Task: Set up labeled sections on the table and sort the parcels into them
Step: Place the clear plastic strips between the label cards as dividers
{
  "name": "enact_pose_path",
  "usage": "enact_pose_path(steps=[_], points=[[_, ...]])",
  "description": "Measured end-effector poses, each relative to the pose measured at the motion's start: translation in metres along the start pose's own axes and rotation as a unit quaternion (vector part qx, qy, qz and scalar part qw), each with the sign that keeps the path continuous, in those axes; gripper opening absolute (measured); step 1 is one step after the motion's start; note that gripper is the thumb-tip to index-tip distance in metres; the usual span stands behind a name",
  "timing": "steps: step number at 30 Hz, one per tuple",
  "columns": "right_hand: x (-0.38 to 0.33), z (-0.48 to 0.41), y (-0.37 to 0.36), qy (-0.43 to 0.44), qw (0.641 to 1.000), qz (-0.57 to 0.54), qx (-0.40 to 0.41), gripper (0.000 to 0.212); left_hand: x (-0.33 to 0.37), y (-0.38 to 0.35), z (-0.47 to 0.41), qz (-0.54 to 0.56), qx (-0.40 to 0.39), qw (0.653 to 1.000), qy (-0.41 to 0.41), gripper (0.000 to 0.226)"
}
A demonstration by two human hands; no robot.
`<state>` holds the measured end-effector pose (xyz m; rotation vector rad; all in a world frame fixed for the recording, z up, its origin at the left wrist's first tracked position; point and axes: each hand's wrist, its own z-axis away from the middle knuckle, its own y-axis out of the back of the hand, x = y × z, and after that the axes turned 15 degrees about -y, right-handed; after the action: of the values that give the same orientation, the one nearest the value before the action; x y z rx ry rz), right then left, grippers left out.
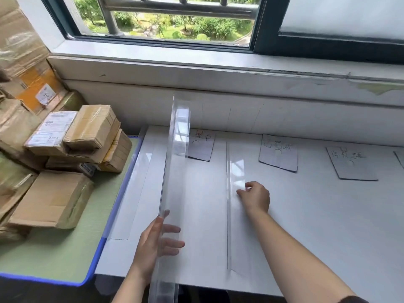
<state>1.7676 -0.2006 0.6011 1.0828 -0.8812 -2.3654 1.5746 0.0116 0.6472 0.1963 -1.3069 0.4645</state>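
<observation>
Honestly not much is legible here. The first card (pixel 201 147), well beyond the left hand's (pixel 157 239) fingers (pixel 172 244) pinching the raised divider (pixel 175 171), has handwritten Chinese ending in what looks like 中; the rest is mush. The second card (pixel 278 153), up past the right hand's (pixel 254 197) fingers (pixel 240 194) curled onto the flat divider (pixel 237 226), and the third card (pixel 350 164), further right of them, are too scrawly to read. Far left of the left fingers, the parcels' (pixel 91 130) shipping labels (pixel 52 132) carry print too tiny to make out.
</observation>
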Motion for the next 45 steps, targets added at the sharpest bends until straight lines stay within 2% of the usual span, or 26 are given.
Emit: enact_pose_path(steps=[4,6,10,13,19,23,26,27,29,33,38,45], points=[[-0.007,-0.022,0.004,0.023,0.999,0.033,0.009,0.012,-0.002,-0.014,-0.001,-0.003,0.004,1.0,0.0,0.058],[-0.01,-0.034,0.004,0.026,0.999,0.043,0.015,0.011,-0.003,-0.02,-0.002,-0.004,0.007,1.0,0.004,0.06],[-0.019,-0.053,0.005,0.033,0.998,0.054,0.02,0.022,-0.007,-0.034,-0.002,0.001,0.013,1.0,0.007,0.073],[-0.024,-0.06,0.006,0.035,0.998,0.055,0.013,0.03,-0.011,-0.04,0.0,0.002,0.025,1.0,0.002,0.055],[-0.023,-0.066,0.006,0.046,0.998,0.048,0.0,0.034,-0.011,-0.052,0.004,0.001,0.035,0.999,-0.003,0.05],[-0.02,-0.055,0.013,0.046,0.999,-0.012,-0.001,0.033,-0.01,-0.06,0.008,0.011,0.033,0.999,-0.003,0.055],[-0.015,-0.03,0.021,0.075,0.992,-0.102,0.001,0.018,-0.008,-0.065,0.011,0.012,0.023,1.0,-0.009,0.061],[-0.011,-0.018,0.023,0.09,0.988,-0.128,-0.012,0.013,-0.007,-0.067,0.012,0.011,0.017,1.0,-0.013,0.062],[-0.001,0.012,0.027,0.117,0.978,-0.158,-0.068,0.016,-0.005,-0.074,0.015,0.01,0.003,1.0,-0.017,0.062],[0.023,0.071,0.032,0.127,0.945,-0.177,-0.245,0.018,-0.003,-0.086,0.026,0.014,-0.035,0.999,-0.022,0.062],[0.056,0.109,0.037,0.1,0.948,-0.196,-0.228,0.024,-0.006,-0.097,0.049,0.011,-0.084,0.996,-0.021,0.061],[0.093,0.115,0.075,0.077,0.938,-0.252,-0.225,0.008,-0.015,-0.128,0.078,0.01,-0.101,0.995,-0.015,0.053]])
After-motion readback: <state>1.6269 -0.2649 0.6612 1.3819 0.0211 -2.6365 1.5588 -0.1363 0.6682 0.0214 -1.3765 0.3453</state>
